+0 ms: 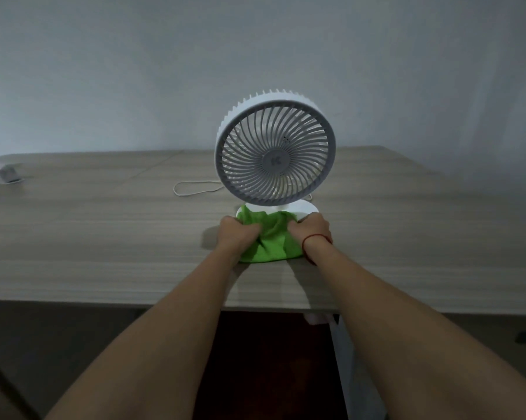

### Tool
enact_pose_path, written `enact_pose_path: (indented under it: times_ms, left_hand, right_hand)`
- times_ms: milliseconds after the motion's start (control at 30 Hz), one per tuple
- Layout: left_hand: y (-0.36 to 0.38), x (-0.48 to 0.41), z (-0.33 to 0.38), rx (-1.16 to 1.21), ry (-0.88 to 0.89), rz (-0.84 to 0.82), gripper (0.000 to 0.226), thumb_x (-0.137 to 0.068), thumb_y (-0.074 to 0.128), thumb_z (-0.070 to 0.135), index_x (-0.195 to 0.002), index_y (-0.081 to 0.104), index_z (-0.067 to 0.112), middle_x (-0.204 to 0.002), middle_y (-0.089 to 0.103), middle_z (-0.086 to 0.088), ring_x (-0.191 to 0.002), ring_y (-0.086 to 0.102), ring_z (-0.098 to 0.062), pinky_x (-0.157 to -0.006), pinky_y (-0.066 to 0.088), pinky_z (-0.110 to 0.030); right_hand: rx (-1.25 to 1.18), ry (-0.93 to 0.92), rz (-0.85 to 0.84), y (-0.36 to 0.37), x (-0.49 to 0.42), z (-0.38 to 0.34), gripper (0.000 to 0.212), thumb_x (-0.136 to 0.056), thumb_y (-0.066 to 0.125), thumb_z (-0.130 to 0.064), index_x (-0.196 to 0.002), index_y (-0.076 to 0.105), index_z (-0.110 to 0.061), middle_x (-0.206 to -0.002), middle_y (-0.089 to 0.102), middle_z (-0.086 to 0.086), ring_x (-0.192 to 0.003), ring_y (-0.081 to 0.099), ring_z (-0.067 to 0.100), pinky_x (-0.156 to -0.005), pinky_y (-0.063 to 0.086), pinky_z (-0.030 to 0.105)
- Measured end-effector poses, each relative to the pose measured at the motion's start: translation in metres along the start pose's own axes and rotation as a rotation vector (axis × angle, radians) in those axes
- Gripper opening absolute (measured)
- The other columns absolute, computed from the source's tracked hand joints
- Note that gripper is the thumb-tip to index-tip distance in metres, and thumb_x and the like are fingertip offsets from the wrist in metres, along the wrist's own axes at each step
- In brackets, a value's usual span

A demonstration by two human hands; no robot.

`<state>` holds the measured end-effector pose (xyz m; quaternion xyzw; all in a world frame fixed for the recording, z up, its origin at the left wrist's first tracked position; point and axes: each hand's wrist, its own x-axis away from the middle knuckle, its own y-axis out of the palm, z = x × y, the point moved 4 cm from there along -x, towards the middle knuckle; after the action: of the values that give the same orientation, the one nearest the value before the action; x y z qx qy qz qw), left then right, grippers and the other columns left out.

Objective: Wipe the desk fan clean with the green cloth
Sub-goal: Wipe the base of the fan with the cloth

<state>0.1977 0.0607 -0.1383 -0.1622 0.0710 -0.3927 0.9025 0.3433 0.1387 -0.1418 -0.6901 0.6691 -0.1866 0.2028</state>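
Both hands bunched into green cloth [270, 237] at the fan base: left hand [236, 233], right hand [313, 230]. Cloth drapes over front of white desk fan [275, 156] base, on wood worktop [104, 237]. Cord [195, 189] looped behind.

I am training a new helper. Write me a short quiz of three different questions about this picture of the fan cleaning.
1. True or false: the green cloth lies over part of the base of the desk fan.
2. Which wrist wears the red string?
3. The white cable lies: A) left of the fan, B) in front of the cloth.

Key: 1 true. 2 The right hand side; the left hand side is bare. 3 A.
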Motion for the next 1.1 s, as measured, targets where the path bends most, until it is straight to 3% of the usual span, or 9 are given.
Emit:
enact_pose_path:
  times_ms: [67, 167, 267, 433, 500, 600, 767, 967, 1100]
  left_hand:
    - [0.001, -0.008, -0.001, 0.077, 0.004, 0.018, 0.018, -0.083, 0.068, 0.024, -0.086, 0.057, 0.009, -0.087, 0.060, -0.006, -0.090, 0.060, -0.024, -0.083, 0.051, -0.034]
    - [0.002, -0.021, -0.001, 0.084, 0.021, 0.018, 0.044, -0.084, 0.071, 0.020, -0.122, 0.055, 0.005, -0.113, 0.063, -0.009, -0.107, 0.062, -0.027, -0.095, 0.051, -0.035]
    - [-0.008, -0.034, -0.002, 0.038, 0.079, 0.086, 0.041, -0.084, 0.069, 0.014, -0.122, 0.056, 0.009, -0.120, 0.065, -0.018, -0.109, 0.063, -0.034, -0.096, 0.052, -0.040]
    - [-0.009, -0.023, -0.006, -0.583, 0.171, 0.157, 0.063, -0.098, 0.036, 0.044, -0.148, 0.022, 0.009, -0.155, 0.027, -0.020, -0.143, 0.027, -0.036, -0.114, 0.025, -0.046]
    - [0.003, -0.015, -0.002, -0.644, 0.383, 0.160, 0.057, -0.100, 0.030, 0.042, -0.146, 0.033, 0.009, -0.155, 0.032, -0.017, -0.145, 0.027, -0.030, -0.118, 0.021, -0.041]
    - [0.028, -0.010, 0.003, -0.543, 0.564, -0.069, 0.043, -0.100, 0.034, 0.035, -0.121, 0.061, 0.009, -0.133, 0.060, -0.016, -0.126, 0.053, -0.031, -0.106, 0.038, -0.036]
    - [0.041, -0.027, -0.006, -0.726, 0.509, -0.195, 0.056, -0.101, 0.026, 0.043, -0.147, 0.037, 0.013, -0.159, 0.029, -0.005, -0.149, 0.022, -0.019, -0.122, 0.014, -0.039]
    - [0.036, -0.080, 0.003, -0.829, 0.384, -0.249, 0.050, -0.102, 0.026, 0.034, -0.129, 0.046, -0.003, -0.145, 0.042, -0.022, -0.136, 0.037, -0.034, -0.114, 0.027, -0.042]
    - [0.039, -0.092, -0.012, -0.820, 0.396, -0.217, 0.058, -0.099, 0.023, 0.040, -0.138, 0.040, 0.001, -0.152, 0.034, -0.020, -0.142, 0.028, -0.036, -0.118, 0.022, -0.046]
  right_hand:
    - [-0.029, 0.011, 0.040, 0.003, -0.001, 0.001, 0.040, -0.080, 0.058, -0.037, -0.108, 0.066, -0.010, -0.119, 0.066, 0.014, -0.110, 0.062, 0.035, -0.094, 0.050, 0.039]
    - [-0.036, 0.016, 0.061, 0.004, -0.007, 0.002, 0.039, -0.079, 0.059, -0.036, -0.106, 0.068, -0.009, -0.117, 0.067, 0.015, -0.109, 0.063, 0.036, -0.092, 0.051, 0.038]
    - [0.059, -0.090, 0.123, -0.003, -0.010, -0.005, 0.036, -0.082, 0.057, -0.039, -0.100, 0.071, -0.011, -0.112, 0.070, 0.013, -0.106, 0.064, 0.035, -0.091, 0.049, 0.037]
    - [0.353, -0.353, 0.029, 0.003, -0.008, -0.006, 0.033, -0.093, 0.045, -0.032, -0.117, 0.065, -0.018, -0.135, 0.055, 0.004, -0.126, 0.050, 0.027, -0.103, 0.035, 0.039]
    - [0.367, -0.344, -0.012, 0.010, -0.009, 0.001, 0.034, -0.095, 0.042, -0.034, -0.115, 0.065, -0.019, -0.132, 0.056, 0.007, -0.123, 0.053, 0.031, -0.103, 0.036, 0.040]
    - [0.397, -0.364, -0.002, 0.013, -0.011, 0.002, 0.035, -0.095, 0.039, -0.035, -0.115, 0.064, -0.021, -0.129, 0.057, 0.009, -0.118, 0.055, 0.033, -0.102, 0.039, 0.040]
    - [0.483, -0.391, -0.019, 0.012, -0.013, -0.001, 0.036, -0.094, 0.037, -0.035, -0.112, 0.063, -0.016, -0.125, 0.060, 0.010, -0.116, 0.056, 0.031, -0.096, 0.042, 0.039]
    - [0.382, -0.419, -0.058, 0.020, -0.019, 0.007, 0.035, -0.096, 0.038, -0.029, -0.112, 0.058, -0.006, -0.127, 0.055, 0.016, -0.124, 0.047, 0.032, -0.100, 0.043, 0.041]
    - [0.391, -0.423, -0.102, 0.022, -0.020, 0.007, 0.042, -0.100, 0.035, -0.028, -0.133, 0.052, -0.008, -0.150, 0.040, 0.010, -0.144, 0.026, 0.026, -0.117, 0.026, 0.036]
